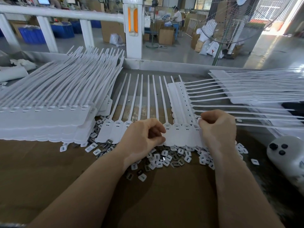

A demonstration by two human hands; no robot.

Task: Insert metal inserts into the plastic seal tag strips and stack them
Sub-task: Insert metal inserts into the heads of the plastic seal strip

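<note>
No legible text, labels, brands or numbers anywhere. White sack on the floor [213,48] past the desk's far edge has a red mark, too small to read. Monitor screen [43,0] at top left is blurred, nothing readable. White plastic seal tag strips [113,129] carry no visible print.

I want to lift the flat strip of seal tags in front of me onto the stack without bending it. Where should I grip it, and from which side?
Probably grip the strip of seal tags by its wide joined flags along the near edge, coming from your side with both hands spread apart. The long thin tails pointing away would flex if held.
</note>
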